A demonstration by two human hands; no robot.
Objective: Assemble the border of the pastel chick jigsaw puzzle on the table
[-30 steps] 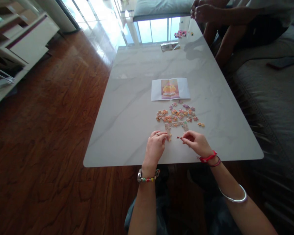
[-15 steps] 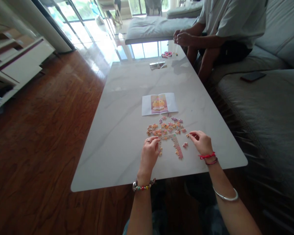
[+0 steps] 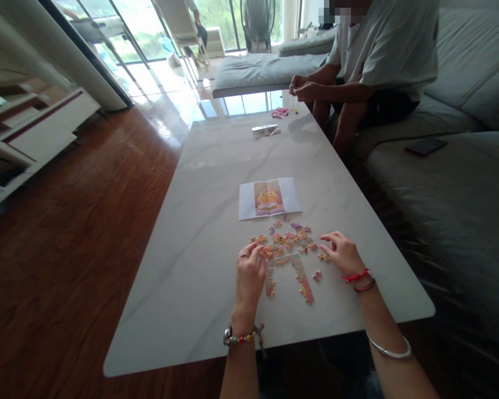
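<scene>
My left hand (image 3: 249,271) is at the left edge of a heap of loose jigsaw pieces (image 3: 289,239). Its thumb and fingertips are drawn together against the orange pieces; anything between them is too small to make out. A partly joined puzzle border (image 3: 303,277), with a top edge and two sides, lies just below the heap. To the right, my right hand (image 3: 343,252) hovers with thumb and fingers apart and nothing between them. Under its fingertips lies a small yellowish jigsaw piece (image 3: 323,257). A pink jigsaw piece (image 3: 317,275) rests between the border and that hand.
A creased picture sheet (image 3: 270,198) lies beyond the heap on the white marbled table (image 3: 199,233). Farther off are a silvery packet (image 3: 266,131) and a pink pile (image 3: 280,113). Another person (image 3: 382,72) sits on the grey sofa (image 3: 461,194) at right, hands together over the table's far corner.
My right hand has let go of the yellowish jigsaw piece, which now lies on the table, and its fingers have parted. My left hand has moved from the border's left side to the heap. The view has tilted up.
</scene>
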